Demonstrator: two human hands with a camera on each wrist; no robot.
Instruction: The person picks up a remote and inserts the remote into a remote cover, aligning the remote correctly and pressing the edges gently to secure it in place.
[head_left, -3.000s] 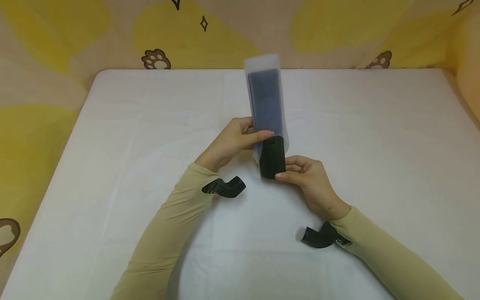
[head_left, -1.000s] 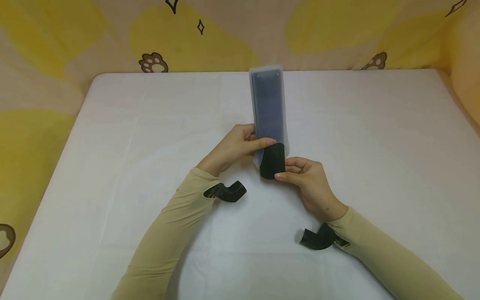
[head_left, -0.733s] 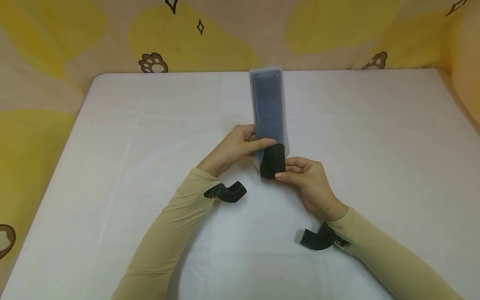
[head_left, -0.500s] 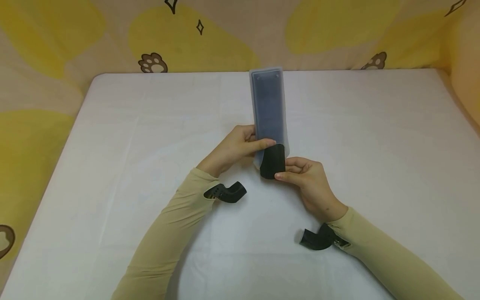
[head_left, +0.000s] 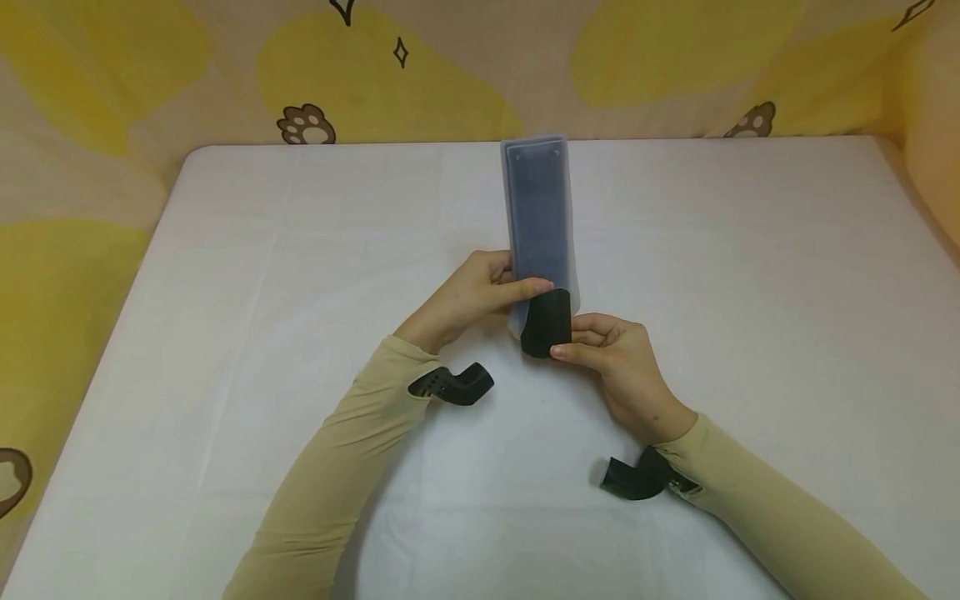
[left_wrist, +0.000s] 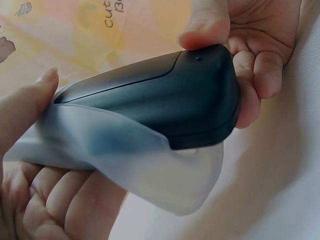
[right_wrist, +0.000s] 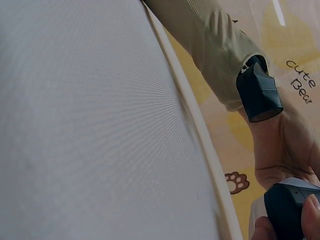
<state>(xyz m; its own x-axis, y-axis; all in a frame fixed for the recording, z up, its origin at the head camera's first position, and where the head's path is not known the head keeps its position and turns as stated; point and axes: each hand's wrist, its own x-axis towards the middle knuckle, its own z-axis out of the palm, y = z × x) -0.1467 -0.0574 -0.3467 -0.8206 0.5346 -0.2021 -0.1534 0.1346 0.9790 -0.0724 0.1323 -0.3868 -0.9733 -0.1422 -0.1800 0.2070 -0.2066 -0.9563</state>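
A long dark remote control [head_left: 547, 325] sits mostly inside a frosted, translucent soft sleeve [head_left: 538, 208]. Only its black near end stands bare. My left hand [head_left: 476, 292] grips the sleeve near its mouth, thumb on top and fingers underneath. At the bare end, my right hand [head_left: 626, 367] pinches the remote control between thumb and fingers. In the left wrist view the sleeve's flared lip [left_wrist: 175, 185] hangs loose below the remote control [left_wrist: 195, 100]. The right wrist view catches just the rounded dark end [right_wrist: 285, 205], at its lower right corner.
A white-covered table [head_left: 300, 458] lies under both hands. Yellow patterned fabric [head_left: 420, 75] rises behind its far edge. Black wrist-camera mounts [head_left: 465, 384] stick out of both sleeves over the table.
Over three seconds the remote control has slid deeper into the sleeve, up to its far end, leaving less black showing. The left hand and sleeve came slightly nearer; almost nothing moved in the last half second.
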